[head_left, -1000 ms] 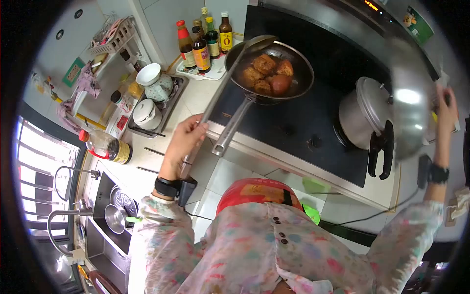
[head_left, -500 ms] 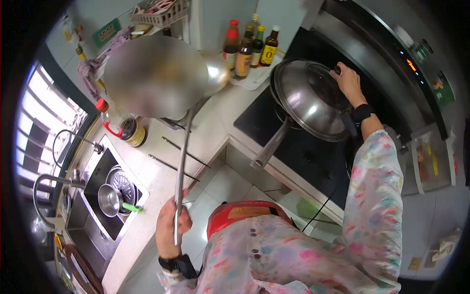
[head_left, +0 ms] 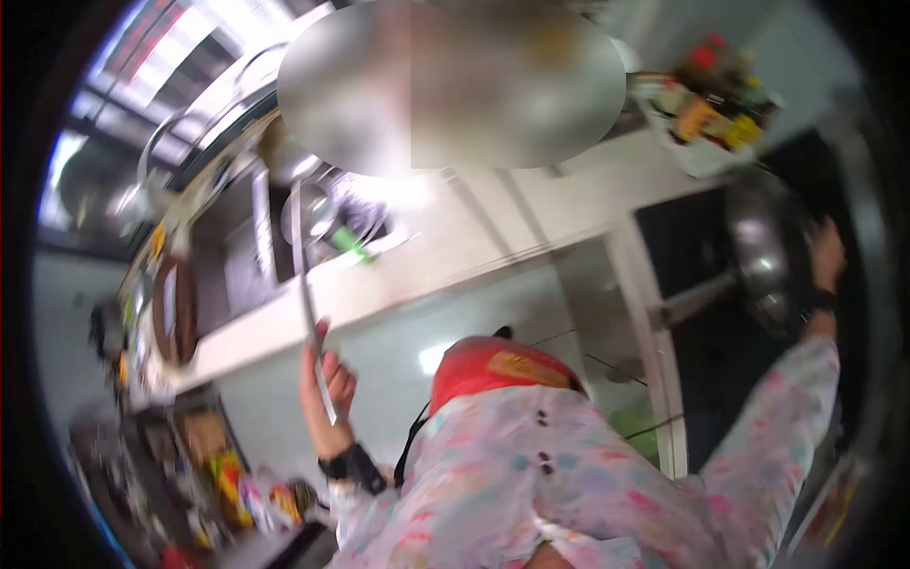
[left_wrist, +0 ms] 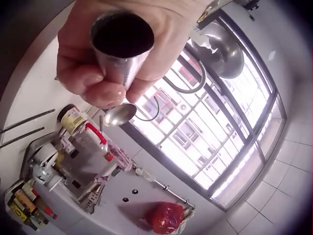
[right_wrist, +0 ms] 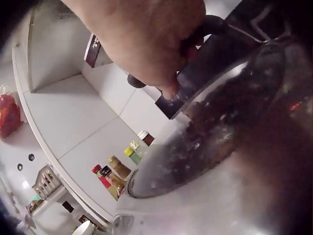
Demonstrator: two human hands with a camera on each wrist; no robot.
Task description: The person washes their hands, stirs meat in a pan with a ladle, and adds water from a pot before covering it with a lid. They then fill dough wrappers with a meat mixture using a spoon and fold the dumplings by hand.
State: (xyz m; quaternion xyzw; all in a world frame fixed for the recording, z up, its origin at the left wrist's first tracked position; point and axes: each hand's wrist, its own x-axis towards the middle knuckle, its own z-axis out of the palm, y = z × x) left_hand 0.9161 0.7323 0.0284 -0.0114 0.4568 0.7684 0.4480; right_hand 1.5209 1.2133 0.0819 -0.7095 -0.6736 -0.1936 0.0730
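In the head view my left hand (head_left: 329,389) grips a ladle (head_left: 304,270) by the end of its long metal handle. The handle slants up across the counter edge, its head close over the sink. Past my fingers in the left wrist view, the ladle's bowl (left_wrist: 121,115) shows, with no food visible in it. On the right, my right hand (head_left: 828,256) grips the black handle (right_wrist: 210,29) of a domed lid (head_left: 761,247). The lid, metal with a clear panel, sits over the frying pan, whose handle (head_left: 701,298) points left. The pan's contents are hidden.
A small pot (head_left: 308,216) with a green handle stands in the sink (head_left: 263,223). Sauce bottles (head_left: 716,119) crowd a tray beyond the stove. Chopsticks (left_wrist: 24,122) lie on the counter (head_left: 455,251). A blurred oval hides the upper middle of the head view.
My right hand has brought the lid from the far right onto the pan. My left hand has lifted the ladle from the pan and swung it left to the sink. The head view has turned left.
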